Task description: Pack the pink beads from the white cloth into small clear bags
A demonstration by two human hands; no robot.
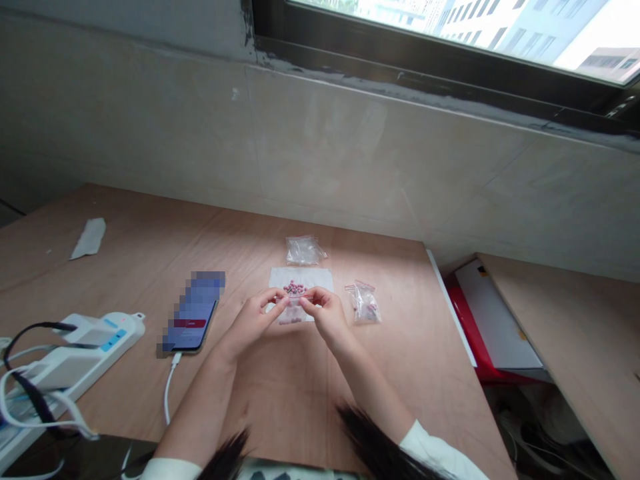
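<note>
Between my hands is a small clear zip bag (291,313) with several pinkish pieces at its bottom. My left hand (261,317) pinches the left end of its top edge, and my right hand (323,312) pinches the right end. Just beyond the bag, a pile of small pink and dark pieces (295,287) lies on a white paper sheet (324,277). Right of the sheet lies another clear bag (365,303) with a few pink pieces inside. Behind the sheet rest clear bags (303,251), seemingly without pieces.
A phone (193,317) with a white cable lies on the wooden table (290,387) at the left. Further left are a power strip (117,337) with plugs and a white scrap (90,238). Past the right edge, a red folder (463,327) sits beside another tabletop (575,320).
</note>
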